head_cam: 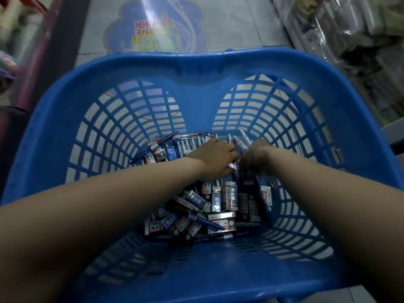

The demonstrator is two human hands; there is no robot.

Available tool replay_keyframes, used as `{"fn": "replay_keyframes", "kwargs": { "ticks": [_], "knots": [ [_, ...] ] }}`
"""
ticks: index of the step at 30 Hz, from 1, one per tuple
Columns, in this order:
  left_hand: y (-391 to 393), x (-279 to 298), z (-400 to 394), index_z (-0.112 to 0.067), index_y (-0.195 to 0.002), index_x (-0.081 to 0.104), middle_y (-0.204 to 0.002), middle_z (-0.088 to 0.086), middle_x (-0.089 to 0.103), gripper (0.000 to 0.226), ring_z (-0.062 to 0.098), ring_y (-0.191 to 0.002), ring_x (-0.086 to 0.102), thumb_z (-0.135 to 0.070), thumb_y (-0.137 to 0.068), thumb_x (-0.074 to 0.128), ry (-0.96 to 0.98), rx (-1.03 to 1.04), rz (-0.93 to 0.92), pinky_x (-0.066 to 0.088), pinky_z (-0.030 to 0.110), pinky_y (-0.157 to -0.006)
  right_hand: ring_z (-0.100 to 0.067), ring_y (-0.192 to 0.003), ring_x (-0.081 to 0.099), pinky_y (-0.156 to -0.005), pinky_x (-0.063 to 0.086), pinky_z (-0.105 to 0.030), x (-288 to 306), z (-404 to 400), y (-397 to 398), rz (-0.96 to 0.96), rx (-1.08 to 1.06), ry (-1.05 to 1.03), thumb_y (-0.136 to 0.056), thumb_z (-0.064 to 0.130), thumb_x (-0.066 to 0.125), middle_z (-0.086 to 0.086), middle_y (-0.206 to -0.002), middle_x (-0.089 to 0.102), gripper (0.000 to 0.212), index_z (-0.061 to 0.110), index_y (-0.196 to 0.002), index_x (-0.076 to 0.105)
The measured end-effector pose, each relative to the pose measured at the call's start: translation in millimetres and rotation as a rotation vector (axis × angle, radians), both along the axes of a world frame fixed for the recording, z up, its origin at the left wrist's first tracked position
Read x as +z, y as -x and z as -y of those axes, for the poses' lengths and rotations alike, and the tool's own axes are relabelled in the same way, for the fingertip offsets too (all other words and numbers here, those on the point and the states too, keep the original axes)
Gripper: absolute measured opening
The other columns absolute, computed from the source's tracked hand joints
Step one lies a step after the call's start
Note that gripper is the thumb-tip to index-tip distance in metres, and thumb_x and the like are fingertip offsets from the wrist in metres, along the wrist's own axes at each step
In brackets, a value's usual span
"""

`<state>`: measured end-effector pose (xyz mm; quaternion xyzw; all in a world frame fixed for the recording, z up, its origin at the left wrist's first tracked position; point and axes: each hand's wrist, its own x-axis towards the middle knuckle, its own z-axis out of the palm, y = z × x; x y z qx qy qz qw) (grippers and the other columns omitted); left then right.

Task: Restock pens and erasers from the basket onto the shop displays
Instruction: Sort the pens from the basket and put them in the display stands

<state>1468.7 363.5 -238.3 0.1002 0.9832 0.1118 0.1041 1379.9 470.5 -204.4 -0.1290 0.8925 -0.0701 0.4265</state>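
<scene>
Both my hands reach into the blue basket: my right hand grips a bundle of pens, my left hand rests flat on them, erasers nearer me.

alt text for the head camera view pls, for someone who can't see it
Both hands reach into a blue plastic basket on a tiled shop floor: the right hand has a grip on a bunch of clear-wrapped pens, and the left hand touches the same bunch. Small boxed erasers and loose blue pens cover the basket's bottom.
</scene>
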Motion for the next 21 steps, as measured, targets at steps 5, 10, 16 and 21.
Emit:
{"fn": "replay_keyframes", "kwargs": {
  "ticks": [5, 10, 16, 21],
  "knots": [
    [-1, 25, -5, -0.013, -0.082, 0.049, -0.078, 0.004, 0.059, 0.014, 0.015, -0.066, 0.053, -0.014, -0.095, 0.045, -0.777, 0.715, 0.35, 0.038, 0.025, -0.055, -0.009, -0.032, 0.045, -0.035, 0.037, -0.016, 22, -13, 10, 0.326, -0.378, 0.137, -0.083, 0.004, 0.065, -0.002, -0.044, 0.052, 0.022, 0.008, -0.066, 0.052],
    [-4, 43, -16, -0.013, -0.085, 0.057, -0.08, 0.001, 0.053, 0.004, 0.011, -0.067, 0.045, -0.016, -0.087, 0.059, -1.053, 0.76, 0.594, 0.037, 0.022, -0.06, -0.004, -0.027, 0.041, -0.03, 0.032, -0.01, 23, -8, 3, 0.492, -0.58, 0.223, -0.092, 0.018, 0.055, 0.002, -0.04, 0.05, 0.024, 0.007, -0.071, 0.055],
    [-18, 48, -8, -0.012, -0.077, 0.055, -0.064, 0.001, 0.051, 0.014, 0.011, -0.053, 0.044, -0.012, -0.085, 0.066, -0.914, 0.833, 0.539, 0.037, 0.021, -0.05, -0.006, -0.024, 0.041, -0.026, 0.032, -0.012, 29, 6, -8, 0.605, -0.601, 0.339, -0.095, 0.017, 0.051, -0.001, -0.038, 0.049, 0.023, 0.006, -0.075, 0.051],
    [-30, 76, 38, -0.003, -0.097, 0.061, -0.083, 0.009, 0.058, 0.013, 0.017, -0.063, 0.049, -0.011, -0.092, 0.053, -0.255, 0.61, 0.545, 0.042, 0.025, -0.058, -0.02, -0.051, 0.055, -0.031, 0.042, -0.02, 27, 10, -5, -0.022, -0.056, 0.103, -0.093, 0.012, 0.054, -0.013, -0.078, 0.056, 0.009, 0.004, -0.091, 0.051]
  ]
}}
